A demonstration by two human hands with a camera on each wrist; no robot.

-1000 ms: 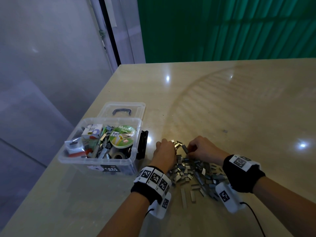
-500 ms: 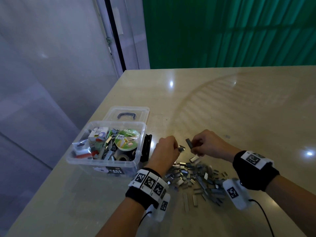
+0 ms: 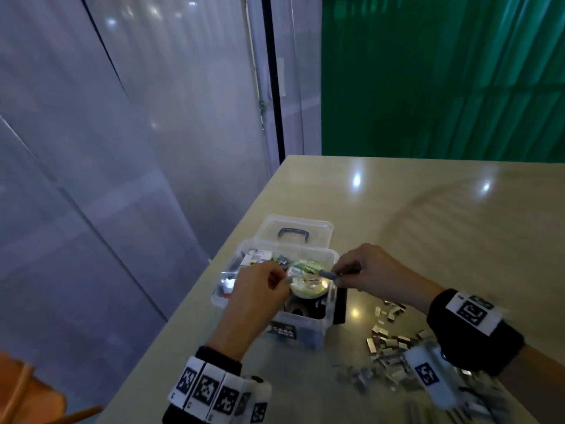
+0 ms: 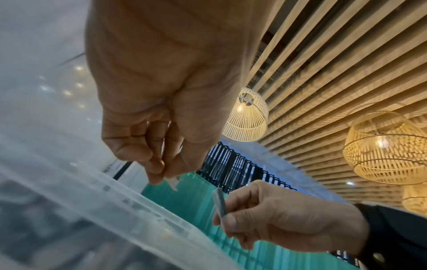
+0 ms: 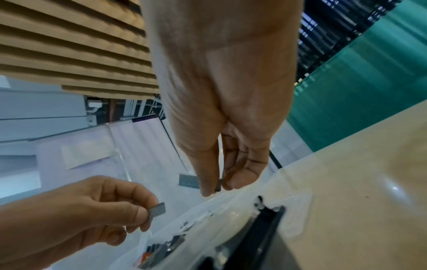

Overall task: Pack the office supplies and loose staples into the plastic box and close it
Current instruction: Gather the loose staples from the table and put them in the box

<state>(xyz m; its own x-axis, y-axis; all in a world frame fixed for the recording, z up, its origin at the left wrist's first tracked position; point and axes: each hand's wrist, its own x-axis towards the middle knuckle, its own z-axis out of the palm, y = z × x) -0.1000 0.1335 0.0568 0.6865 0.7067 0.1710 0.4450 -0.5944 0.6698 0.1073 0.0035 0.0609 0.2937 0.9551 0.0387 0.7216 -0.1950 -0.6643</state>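
Note:
The clear plastic box (image 3: 305, 328) stands open near the table's left edge, its lid (image 3: 301, 231) with a dark handle folded back behind it. Inside lie a green-labelled tape roll (image 3: 307, 278), small cartons and staples. My left hand (image 3: 260, 286) hovers over the box and pinches a staple strip (image 5: 158, 210). My right hand (image 3: 367, 270) is over the box's right rim and pinches another staple strip (image 3: 327, 273), also visible as a grey strip (image 4: 219, 202). A pile of loose staples (image 3: 388, 344) lies on the table to the right of the box.
The beige table (image 3: 443, 240) ends just left of the box, with a drop to the floor. A black clasp (image 3: 340, 304) hangs on the box's right side. An orange wooden chair (image 3: 27, 393) sits at the lower left. Glass panels and a green wall stand behind.
Both hands lifted from the staple pile and moved left to above the open box, each carrying a staple strip. The head view swung left and down.

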